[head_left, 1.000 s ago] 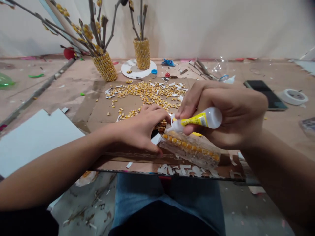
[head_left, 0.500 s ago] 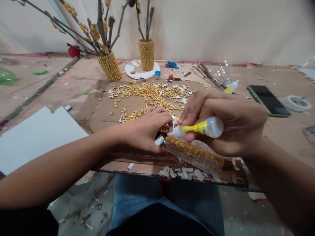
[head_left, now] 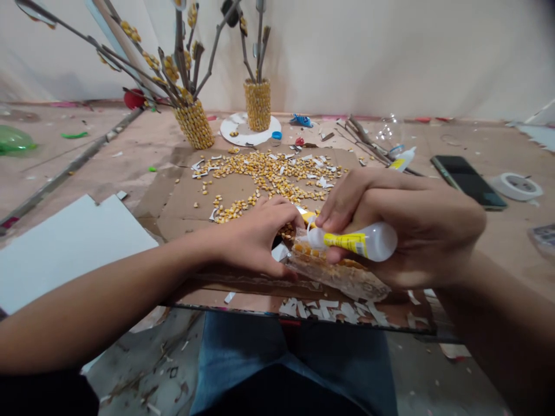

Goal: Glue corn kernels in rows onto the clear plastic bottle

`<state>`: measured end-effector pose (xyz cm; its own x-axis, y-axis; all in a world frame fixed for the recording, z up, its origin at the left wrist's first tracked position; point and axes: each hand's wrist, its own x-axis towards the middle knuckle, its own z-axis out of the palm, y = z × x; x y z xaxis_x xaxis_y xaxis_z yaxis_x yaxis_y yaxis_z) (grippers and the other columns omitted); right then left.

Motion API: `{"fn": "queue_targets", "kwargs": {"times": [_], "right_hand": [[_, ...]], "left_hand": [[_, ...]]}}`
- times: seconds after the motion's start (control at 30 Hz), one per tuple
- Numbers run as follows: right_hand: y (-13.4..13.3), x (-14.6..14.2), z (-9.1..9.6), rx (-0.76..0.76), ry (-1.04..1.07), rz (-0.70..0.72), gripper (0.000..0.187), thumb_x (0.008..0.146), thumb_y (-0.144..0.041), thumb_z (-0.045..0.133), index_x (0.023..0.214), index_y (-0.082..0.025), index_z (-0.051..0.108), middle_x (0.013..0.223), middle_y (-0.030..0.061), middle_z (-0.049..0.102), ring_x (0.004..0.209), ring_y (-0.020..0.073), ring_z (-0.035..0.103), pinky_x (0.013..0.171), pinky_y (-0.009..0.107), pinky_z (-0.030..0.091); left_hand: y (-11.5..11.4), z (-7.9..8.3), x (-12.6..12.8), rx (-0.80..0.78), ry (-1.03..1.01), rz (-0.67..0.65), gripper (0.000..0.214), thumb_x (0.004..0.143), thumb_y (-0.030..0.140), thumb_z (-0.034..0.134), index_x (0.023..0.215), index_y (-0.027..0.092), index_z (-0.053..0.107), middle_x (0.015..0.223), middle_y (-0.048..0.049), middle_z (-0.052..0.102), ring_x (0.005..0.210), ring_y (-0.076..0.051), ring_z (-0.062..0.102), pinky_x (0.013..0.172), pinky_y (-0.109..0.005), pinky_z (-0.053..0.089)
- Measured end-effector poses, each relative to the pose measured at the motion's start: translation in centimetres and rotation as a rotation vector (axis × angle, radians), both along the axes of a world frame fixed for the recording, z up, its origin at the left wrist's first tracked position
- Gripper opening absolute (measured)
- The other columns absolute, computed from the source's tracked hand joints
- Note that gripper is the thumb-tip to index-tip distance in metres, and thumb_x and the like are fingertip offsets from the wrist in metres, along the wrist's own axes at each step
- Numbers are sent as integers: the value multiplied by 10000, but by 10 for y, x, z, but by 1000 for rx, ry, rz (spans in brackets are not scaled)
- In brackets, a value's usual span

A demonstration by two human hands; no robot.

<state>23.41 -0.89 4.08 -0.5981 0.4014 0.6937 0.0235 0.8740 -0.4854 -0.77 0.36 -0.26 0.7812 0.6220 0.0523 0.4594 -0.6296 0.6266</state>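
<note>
My right hand [head_left: 403,225] is closed around a small white glue bottle [head_left: 362,241] with a yellow label, lying nearly level with its nozzle to the left. Below it rests a clear plastic bottle [head_left: 338,278] on its side, with rows of corn kernels stuck along it. The glue nozzle is over the bottle's left part; whether it touches is hard to see. My left hand [head_left: 264,237] curves its thumb and fingers around the bottle's left end. Loose corn kernels [head_left: 271,173] lie spread on a cardboard sheet [head_left: 173,190] behind my hands.
Two kernel-covered pots [head_left: 258,105] with branches stand at the back, one on a white disc [head_left: 232,124]. At right lie a phone [head_left: 468,180], a tape roll [head_left: 518,187] and another glue bottle [head_left: 403,159]. White board [head_left: 73,248] lies left; paper scraps [head_left: 333,310] line the front edge.
The plastic bottle has turned a little, so its row of kernels shows less. My right hand and the glue bottle sit slightly lower in view, which has shifted a little.
</note>
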Motion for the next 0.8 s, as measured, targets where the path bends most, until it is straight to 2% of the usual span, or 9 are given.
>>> {"fn": "queue_targets", "kwargs": {"times": [0.1, 0.27, 0.57, 0.7, 0.8], "right_hand": [[-3, 0, 0, 31, -14, -22, 263, 926, -331, 855, 819, -231, 636, 835, 42, 706, 728, 180, 693, 640, 340, 592], [-5, 2, -1, 63, -41, -43, 270, 924, -342, 857, 826, -243, 626, 825, 40, 701, 713, 191, 686, 652, 360, 585], [0, 5, 5, 41, -29, -29, 322, 855, -286, 912, 770, -215, 610, 803, 17, 701, 675, 136, 672, 576, 275, 546], [2, 6, 9, 19, -53, -27, 238, 866, -228, 888, 823, -216, 654, 834, 15, 740, 700, 132, 705, 606, 257, 570], [2, 7, 9, -35, -63, 30, 222, 846, -180, 897, 852, -213, 677, 898, 32, 780, 770, 142, 749, 660, 252, 600]], "left_hand": [[-1, 1, 0, -39, 68, -9, 635, 670, 545, 942, 1117, 190, 664, 1194, -113, 659, 1165, -361, 557, 1040, -499, 447], [-2, 2, 1, -38, 76, 20, 640, 623, 563, 964, 1023, 202, 618, 1134, -90, 654, 1126, -346, 548, 1020, -481, 432], [-3, 7, 1, 12, 122, -9, 659, 598, 584, 967, 911, 224, 512, 1131, -90, 651, 1156, -358, 529, 999, -472, 395], [-5, 8, 2, 37, 130, -32, 634, 620, 536, 967, 1004, 214, 580, 1174, -91, 671, 1190, -359, 527, 1029, -482, 381], [-6, 8, 2, 51, 141, -38, 658, 633, 504, 962, 1113, 202, 629, 1209, -92, 679, 1207, -360, 524, 1047, -489, 379]]}}
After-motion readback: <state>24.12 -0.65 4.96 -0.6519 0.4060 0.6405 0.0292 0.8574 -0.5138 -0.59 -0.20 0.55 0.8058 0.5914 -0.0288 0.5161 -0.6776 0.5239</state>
